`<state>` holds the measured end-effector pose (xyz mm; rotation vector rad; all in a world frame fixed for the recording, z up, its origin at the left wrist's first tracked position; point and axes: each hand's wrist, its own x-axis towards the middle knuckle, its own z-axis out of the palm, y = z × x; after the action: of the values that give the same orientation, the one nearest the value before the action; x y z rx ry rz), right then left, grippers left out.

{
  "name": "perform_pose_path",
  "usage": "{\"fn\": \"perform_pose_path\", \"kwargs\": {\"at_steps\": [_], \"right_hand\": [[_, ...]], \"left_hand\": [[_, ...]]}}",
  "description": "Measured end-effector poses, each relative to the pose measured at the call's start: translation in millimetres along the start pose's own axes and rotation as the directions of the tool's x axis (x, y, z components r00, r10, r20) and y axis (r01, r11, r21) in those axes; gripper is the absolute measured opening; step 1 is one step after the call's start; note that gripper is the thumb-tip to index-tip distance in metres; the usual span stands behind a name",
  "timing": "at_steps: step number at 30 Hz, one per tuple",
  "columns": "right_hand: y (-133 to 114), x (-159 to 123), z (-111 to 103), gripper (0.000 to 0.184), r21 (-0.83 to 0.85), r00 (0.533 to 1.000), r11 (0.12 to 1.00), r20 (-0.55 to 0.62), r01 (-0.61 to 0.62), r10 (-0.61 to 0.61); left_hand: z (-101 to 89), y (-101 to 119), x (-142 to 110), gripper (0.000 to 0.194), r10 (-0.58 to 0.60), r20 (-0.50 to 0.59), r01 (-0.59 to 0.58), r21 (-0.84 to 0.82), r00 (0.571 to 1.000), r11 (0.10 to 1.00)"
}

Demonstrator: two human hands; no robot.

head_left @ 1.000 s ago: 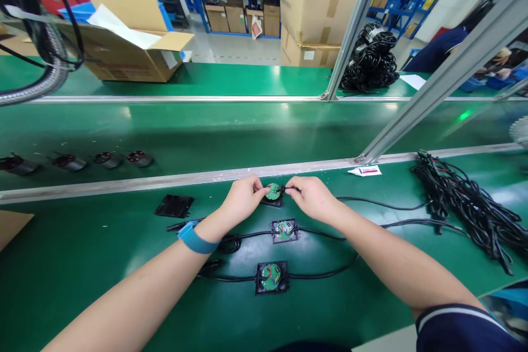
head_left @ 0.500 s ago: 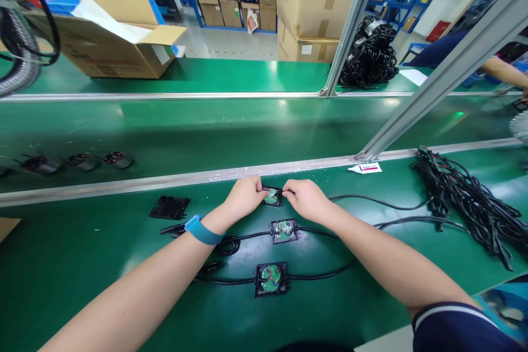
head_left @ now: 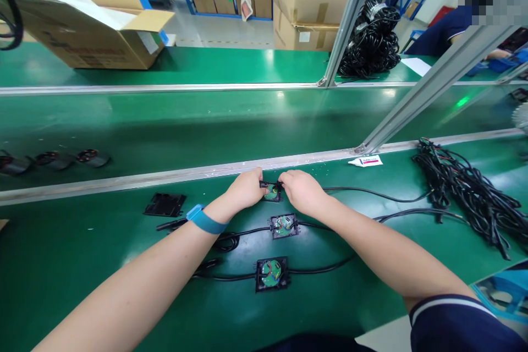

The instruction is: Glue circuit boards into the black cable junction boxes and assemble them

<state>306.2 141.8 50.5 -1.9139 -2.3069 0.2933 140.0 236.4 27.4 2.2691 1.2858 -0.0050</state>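
Note:
Farthest of three open black boxes is a small one with a green circuit board point(head_left: 271, 193); my two hands close in on it from both sides. My left hand point(head_left: 246, 189) pinches its left edge. On the other side, the fingers of my right hand point(head_left: 300, 189) are closed on a black cable point(head_left: 371, 192) where it meets the box. Nearer to me lie a second open box with a board point(head_left: 284, 226) and a third one point(head_left: 271, 274), each with black cables out of both sides. A flat black cover point(head_left: 165, 204) rests left of my left hand.
A bundle of black cables point(head_left: 466, 192) lies at the right, with a white glue tube point(head_left: 366, 161) left of it. Several motor parts point(head_left: 93, 158) stand on the lane behind the metal rail point(head_left: 185, 172). An open carton point(head_left: 111, 55) and a post point(head_left: 396, 99) are farther back.
The view has shifted slightly. My right fingertips have moved onto the box's upper right corner, while my left hand stays at its left edge. The co-worker at the far right has shifted.

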Motion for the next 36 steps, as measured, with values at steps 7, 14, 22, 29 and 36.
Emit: {"fn": "perform_pose_path", "kwargs": {"at_steps": [7,14,22,29,36], "right_hand": [[-5,-6,3,0.025,-0.144,0.997,0.989,0.072,0.046,-0.036],[-9,-3,-6,0.027,-0.092,0.975,0.99,0.188,-0.104,0.12],[5,-4,-5,0.027,0.071,0.971,0.995,0.234,-0.074,0.056],[-7,9,-11,0.027,-0.178,0.945,0.984,0.318,-0.017,0.074],[-19,1,-10,0.028,-0.241,0.971,0.97,0.228,-0.018,0.075]], "left_hand": [[-4.9,12,-11,0.024,-0.161,0.218,0.227,-0.324,0.963,0.919],[1.2,10,-12,0.022,-0.162,0.208,0.237,-0.409,0.965,0.881],[2.8,10,-14,0.018,-0.157,0.194,0.226,-0.414,0.968,0.881],[-0.1,12,-13,0.018,-0.153,0.224,0.233,-0.392,0.962,0.89],[-1.7,13,-13,0.02,-0.15,0.24,0.229,-0.35,0.959,0.908]]}}
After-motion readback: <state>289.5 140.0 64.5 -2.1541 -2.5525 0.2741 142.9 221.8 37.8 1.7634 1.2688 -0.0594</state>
